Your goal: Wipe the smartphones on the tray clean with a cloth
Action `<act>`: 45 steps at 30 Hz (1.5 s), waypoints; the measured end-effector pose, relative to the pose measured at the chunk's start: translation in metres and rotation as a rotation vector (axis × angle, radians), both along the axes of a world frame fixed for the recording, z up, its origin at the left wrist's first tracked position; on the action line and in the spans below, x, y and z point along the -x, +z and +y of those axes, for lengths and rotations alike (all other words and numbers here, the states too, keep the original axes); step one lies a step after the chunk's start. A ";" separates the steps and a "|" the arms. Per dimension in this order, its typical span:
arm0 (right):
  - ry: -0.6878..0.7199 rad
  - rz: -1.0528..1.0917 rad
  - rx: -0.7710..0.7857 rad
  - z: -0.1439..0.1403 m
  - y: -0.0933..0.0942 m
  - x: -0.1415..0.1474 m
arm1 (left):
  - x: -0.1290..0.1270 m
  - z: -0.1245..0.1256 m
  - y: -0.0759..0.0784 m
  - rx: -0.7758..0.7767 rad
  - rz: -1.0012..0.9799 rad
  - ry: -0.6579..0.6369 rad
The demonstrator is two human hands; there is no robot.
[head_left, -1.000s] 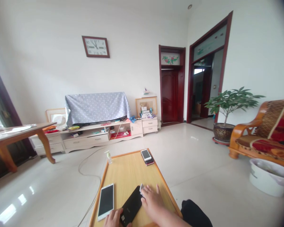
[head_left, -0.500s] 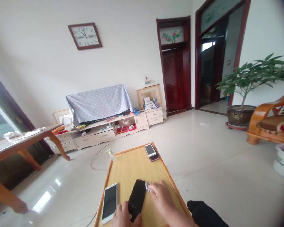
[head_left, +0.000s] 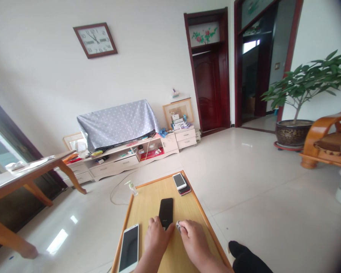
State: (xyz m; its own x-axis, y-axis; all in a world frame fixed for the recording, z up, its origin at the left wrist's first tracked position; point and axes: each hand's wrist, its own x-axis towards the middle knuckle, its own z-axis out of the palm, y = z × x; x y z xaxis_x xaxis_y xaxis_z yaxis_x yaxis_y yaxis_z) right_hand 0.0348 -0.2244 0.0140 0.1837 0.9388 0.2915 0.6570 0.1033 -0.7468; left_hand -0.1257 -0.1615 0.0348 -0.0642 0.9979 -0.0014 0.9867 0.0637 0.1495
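A black phone (head_left: 166,212) lies flat on the small wooden table (head_left: 147,203), pointing away from me. My left hand (head_left: 156,238) rests on the table with its fingertips on the phone's near end. My right hand (head_left: 193,239) sits just right of it, fingers pinched on a small white wad (head_left: 178,226) of cloth or tissue. A white phone (head_left: 129,248) with a dark screen lies at the table's near left. Two stacked phones, a white one (head_left: 179,181) over a red one (head_left: 185,190), sit at the far right corner.
A small pump bottle (head_left: 132,188) stands at the table's far left corner. A cable (head_left: 115,189) trails across the tiled floor. A low TV cabinet (head_left: 122,159) lines the far wall, a wooden table (head_left: 25,172) stands left, and a potted plant (head_left: 297,110) and wooden chair (head_left: 326,146) stand right.
My left hand has pushed the black phone away from me, up the table, and straightened it. The right hand with the wad stayed near the phone's near end. The view tilted slightly.
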 end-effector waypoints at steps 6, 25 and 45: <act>0.027 0.025 -0.019 0.008 -0.004 -0.003 | -0.024 0.052 -0.006 0.013 -0.063 0.004; 0.077 -0.046 0.078 0.040 -0.018 0.004 | -0.052 0.140 -0.023 0.036 -0.155 -0.091; 0.072 -0.012 0.024 0.037 -0.020 0.009 | -0.043 0.125 -0.030 -0.090 -0.183 -0.190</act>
